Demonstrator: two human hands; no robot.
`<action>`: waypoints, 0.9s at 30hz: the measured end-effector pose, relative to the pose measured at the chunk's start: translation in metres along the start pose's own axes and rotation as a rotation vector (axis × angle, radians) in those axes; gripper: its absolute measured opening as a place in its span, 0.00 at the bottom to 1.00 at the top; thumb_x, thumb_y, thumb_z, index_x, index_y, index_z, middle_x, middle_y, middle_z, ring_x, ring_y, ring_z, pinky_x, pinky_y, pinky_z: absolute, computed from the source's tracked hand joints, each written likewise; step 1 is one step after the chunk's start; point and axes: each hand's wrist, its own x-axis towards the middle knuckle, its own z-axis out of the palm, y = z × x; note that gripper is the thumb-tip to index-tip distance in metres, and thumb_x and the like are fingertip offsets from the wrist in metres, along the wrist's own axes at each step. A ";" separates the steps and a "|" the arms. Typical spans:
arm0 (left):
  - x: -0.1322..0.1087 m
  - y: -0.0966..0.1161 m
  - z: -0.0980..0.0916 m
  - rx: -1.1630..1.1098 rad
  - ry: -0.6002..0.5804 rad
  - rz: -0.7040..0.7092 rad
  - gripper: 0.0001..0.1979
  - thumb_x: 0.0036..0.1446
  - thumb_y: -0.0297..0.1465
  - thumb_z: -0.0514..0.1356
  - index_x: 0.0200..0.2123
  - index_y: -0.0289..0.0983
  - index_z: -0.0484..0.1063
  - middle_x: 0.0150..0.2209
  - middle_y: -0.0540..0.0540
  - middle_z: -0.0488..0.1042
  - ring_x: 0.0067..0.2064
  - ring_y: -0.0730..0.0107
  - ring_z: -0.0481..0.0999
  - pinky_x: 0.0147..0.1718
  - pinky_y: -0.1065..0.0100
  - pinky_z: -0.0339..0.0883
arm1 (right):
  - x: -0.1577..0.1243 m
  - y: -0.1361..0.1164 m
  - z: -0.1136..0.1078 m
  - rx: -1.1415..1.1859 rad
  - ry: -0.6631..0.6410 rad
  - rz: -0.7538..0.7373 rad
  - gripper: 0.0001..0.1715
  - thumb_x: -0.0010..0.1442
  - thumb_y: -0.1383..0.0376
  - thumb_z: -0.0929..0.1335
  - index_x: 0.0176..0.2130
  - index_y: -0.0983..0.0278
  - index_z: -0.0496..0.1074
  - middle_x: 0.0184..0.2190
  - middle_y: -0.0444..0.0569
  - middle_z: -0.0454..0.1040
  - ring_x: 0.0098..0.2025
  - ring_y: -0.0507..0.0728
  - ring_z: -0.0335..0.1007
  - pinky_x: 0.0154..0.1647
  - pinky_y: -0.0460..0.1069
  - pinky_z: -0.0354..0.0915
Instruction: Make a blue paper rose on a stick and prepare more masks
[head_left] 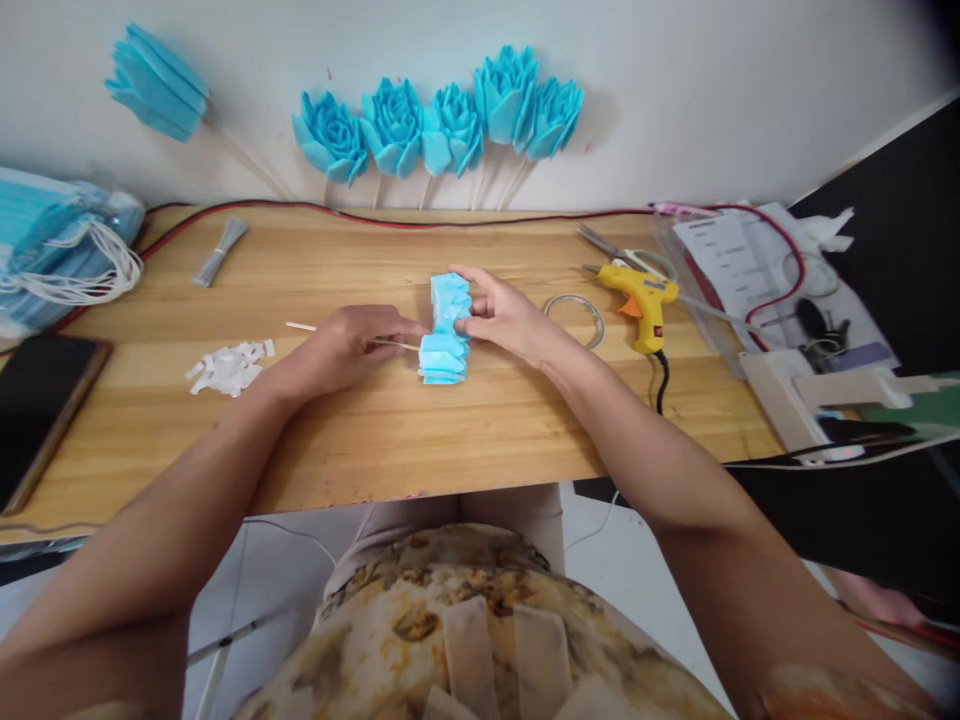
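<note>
A light-blue flower piece of layered, folded petals is held over the middle of the table, its petal edges facing right. From its left side a thin pale stick runs through my left hand, whose fingers are closed round it with the fingertips near the petals. My right hand grips the piece from the right, thumb on the near part and fingers behind the far end. Part of the stick is hidden by my left hand.
Several finished blue flowers on sticks lean on the wall. A yellow glue gun, scissors and a tape ring lie right. White scraps, a bundle of grey ties, a phone and bagged blue masks lie left.
</note>
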 end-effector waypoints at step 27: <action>0.002 0.032 -0.015 0.297 -0.113 0.120 0.24 0.76 0.42 0.45 0.52 0.47 0.81 0.40 0.43 0.79 0.41 0.60 0.74 0.44 0.63 0.60 | -0.007 -0.010 0.003 0.022 0.075 0.040 0.47 0.59 0.69 0.72 0.72 0.53 0.58 0.43 0.46 0.80 0.36 0.55 0.76 0.32 0.49 0.75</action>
